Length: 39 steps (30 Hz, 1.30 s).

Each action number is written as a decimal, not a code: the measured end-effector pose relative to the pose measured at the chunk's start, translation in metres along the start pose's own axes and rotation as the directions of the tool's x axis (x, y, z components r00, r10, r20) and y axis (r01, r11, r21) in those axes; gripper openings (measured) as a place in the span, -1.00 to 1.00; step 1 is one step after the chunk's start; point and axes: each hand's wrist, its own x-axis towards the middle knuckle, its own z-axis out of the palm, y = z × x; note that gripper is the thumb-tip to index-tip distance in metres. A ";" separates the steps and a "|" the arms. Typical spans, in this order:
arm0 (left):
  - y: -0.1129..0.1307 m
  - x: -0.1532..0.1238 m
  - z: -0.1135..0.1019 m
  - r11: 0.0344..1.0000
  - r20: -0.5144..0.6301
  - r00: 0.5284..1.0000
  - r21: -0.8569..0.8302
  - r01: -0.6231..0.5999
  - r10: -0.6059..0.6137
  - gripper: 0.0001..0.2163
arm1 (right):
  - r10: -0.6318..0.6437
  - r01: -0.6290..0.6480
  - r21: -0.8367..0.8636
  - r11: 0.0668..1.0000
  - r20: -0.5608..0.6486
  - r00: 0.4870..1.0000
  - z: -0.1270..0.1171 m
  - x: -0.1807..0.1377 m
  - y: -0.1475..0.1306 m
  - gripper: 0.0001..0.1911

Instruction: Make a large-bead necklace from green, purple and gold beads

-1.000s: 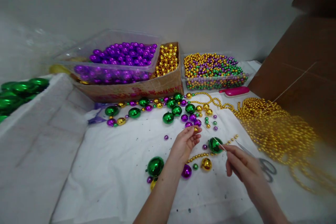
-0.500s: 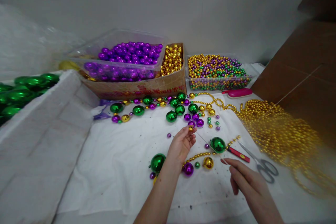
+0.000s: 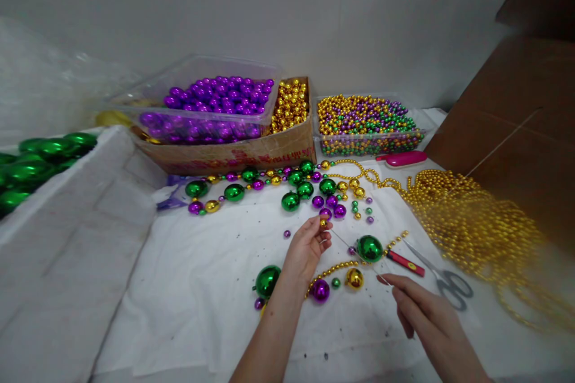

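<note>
My left hand pinches a small gold bead between thumb and fingers. From that bead a thin pale string runs taut down to my right hand, whose thumb and forefinger grip it; whether it is thread or wire I cannot tell. Beneath the string lie a large green ball bead and a strand of small gold beads. A purple ball, a gold ball and a small green bead rest between my hands. Beyond my left forearm sits another green ball, partly covered.
Grey-handled scissors and a red cutter-like tool lie right. Behind are a finished-looking bead garland, a purple-bead tub, a mixed-bead tub and a pink-handled tool. A gold bead heap borders a cardboard box.
The whole view has shifted slightly, so things appear a little further left. Both hands keep nearly the same pose, with the bead and string still held.
</note>
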 end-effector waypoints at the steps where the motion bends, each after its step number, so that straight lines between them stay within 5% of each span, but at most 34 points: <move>1: 0.000 0.000 0.000 1.000 0.001 1.000 0.000 0.000 0.000 -0.76 | -0.005 0.005 0.001 1.000 -0.018 1.000 0.001 -0.001 -0.002 -0.43; 31: 0.001 -0.003 -0.003 0.999 0.041 0.999 0.043 -0.017 0.016 -0.77 | 0.019 -0.019 0.029 0.999 0.020 1.000 -0.003 0.001 0.007 -0.44; 39: 0.001 -0.004 -0.001 0.999 0.039 0.999 0.050 -0.021 0.019 -0.75 | -0.008 0.009 0.028 1.000 -0.052 0.999 0.001 -0.005 -0.006 -0.50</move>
